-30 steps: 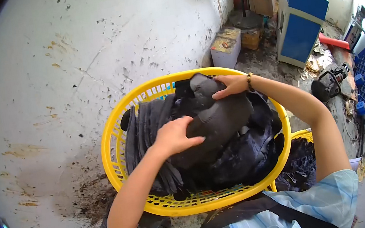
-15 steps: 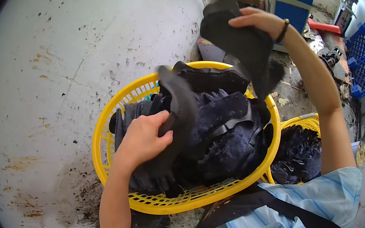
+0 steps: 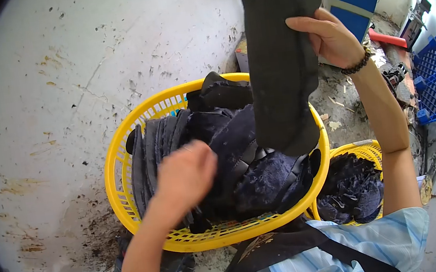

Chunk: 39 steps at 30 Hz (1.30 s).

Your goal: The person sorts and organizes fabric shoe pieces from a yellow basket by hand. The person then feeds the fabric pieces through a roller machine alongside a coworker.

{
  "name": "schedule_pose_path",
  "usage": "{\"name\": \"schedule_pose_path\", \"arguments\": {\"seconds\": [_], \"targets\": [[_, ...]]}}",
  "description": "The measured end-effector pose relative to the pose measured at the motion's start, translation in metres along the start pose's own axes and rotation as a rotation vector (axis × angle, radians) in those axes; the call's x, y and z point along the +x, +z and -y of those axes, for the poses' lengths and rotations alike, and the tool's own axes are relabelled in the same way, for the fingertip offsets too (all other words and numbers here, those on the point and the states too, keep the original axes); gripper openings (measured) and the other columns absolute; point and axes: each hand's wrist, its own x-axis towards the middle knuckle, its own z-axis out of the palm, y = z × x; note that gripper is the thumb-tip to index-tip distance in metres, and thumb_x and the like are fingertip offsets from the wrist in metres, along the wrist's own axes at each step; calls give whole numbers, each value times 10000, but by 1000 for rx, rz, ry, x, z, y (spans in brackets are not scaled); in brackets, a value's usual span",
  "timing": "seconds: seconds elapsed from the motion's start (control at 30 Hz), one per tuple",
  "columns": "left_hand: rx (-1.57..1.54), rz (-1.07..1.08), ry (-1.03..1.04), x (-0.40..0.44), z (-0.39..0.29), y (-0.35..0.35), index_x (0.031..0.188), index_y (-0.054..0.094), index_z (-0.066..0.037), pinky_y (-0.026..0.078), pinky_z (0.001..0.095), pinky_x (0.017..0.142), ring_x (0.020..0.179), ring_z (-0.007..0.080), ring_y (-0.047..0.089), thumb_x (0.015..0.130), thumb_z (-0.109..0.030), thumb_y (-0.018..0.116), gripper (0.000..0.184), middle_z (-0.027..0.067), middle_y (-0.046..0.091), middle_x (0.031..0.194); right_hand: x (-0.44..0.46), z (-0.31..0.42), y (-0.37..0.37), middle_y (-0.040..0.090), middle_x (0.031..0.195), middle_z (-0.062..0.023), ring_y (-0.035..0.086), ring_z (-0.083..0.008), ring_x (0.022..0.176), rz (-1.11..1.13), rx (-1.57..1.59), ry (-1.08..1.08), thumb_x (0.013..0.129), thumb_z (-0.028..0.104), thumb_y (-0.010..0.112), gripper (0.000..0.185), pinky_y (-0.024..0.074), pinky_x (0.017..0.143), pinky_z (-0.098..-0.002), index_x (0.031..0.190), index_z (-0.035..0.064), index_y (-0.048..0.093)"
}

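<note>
My left hand (image 3: 187,175), blurred, is above furry dark pieces (image 3: 270,181) in a yellow slatted plastic basket (image 3: 231,239); I cannot tell its opening. My right hand (image 3: 328,38) holds a long, smooth black piece (image 3: 281,74) with rounded ends over the basket's edge. Behind is gritty floor (image 3: 340,104).

Right hand (image 3: 334,40) raised, thumb across the front, fingers behind — gripping; dark beaded bracelet at wrist, elbow bent. Left hand (image 3: 187,172) lower, motion-blurred, fingers apparently curled — exact finger pose unclear. Left forearm angled upward, bare.
</note>
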Motion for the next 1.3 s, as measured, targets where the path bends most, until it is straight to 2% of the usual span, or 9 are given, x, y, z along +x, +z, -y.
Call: {"name": "schedule_pose_path", "arguments": {"seconds": [0.2,0.27,0.43,0.63,0.8,0.93,1.07,1.23,1.3], "targets": [[-698,-692,-115,33,-1,-100,1056,586,-54,463,267,717,797,135,581,937,-220,452,244,70,632,945,-18,14,128,630,782,-162,644,-250,609,-3,-894,-277,820,254,617,310,501,516,-330,999,27,504],[-666,-440,-79,48,10,-102,1068,585,-57,452,277,764,828,137,575,942,-296,449,302,77,632,934,-39,-36,168,584,705,-196,600,-383,753,410,-944,-320,791,255,625,373,487,672,-456,1047,54,442],[-267,409,-244,74,16,0,1026,593,36,461,338,809,915,237,611,700,-648,623,758,173,634,990,-24,-46,75,630,720,-98,618,-270,713,955,-1117,72,758,320,643,258,480,624,-370,792,67,613],[-233,410,-221,60,26,60,1141,519,61,416,361,941,1090,313,547,471,-459,835,905,243,575,1122,6,-181,-23,636,993,-140,607,-277,942,285,-947,-3,725,193,658,339,477,834,-354,1032,57,610],[-348,466,-54,70,25,6,1103,576,40,447,328,894,970,270,613,539,-371,827,742,198,633,1025,48,-256,8,620,978,-177,582,-332,965,325,-1144,-59,653,258,723,544,471,839,-375,1093,17,512],[-927,590,-159,78,-35,-56,1050,596,7,480,263,775,841,100,597,691,-214,784,461,48,647,940,71,-235,25,647,911,-146,615,-325,889,150,-868,470,661,308,690,395,495,748,-410,987,92,638],[-594,565,-72,54,-19,72,1048,572,36,459,319,846,928,222,606,703,-358,754,555,155,640,982,68,-165,8,625,913,-143,602,-331,856,320,-1146,-211,725,208,621,421,477,713,-438,1140,161,568],[-492,510,-83,31,4,92,1072,549,35,462,418,845,968,369,592,754,-445,656,585,217,602,1058,-4,-47,27,528,862,-95,565,-251,747,256,-1180,-351,769,96,588,443,476,665,-346,1200,186,539],[-522,377,20,37,48,83,1011,576,31,479,362,769,857,285,611,830,-354,597,425,158,626,952,-48,-53,34,525,865,-79,558,-242,743,344,-1222,-402,762,112,605,460,478,643,-334,1205,217,539]]}}
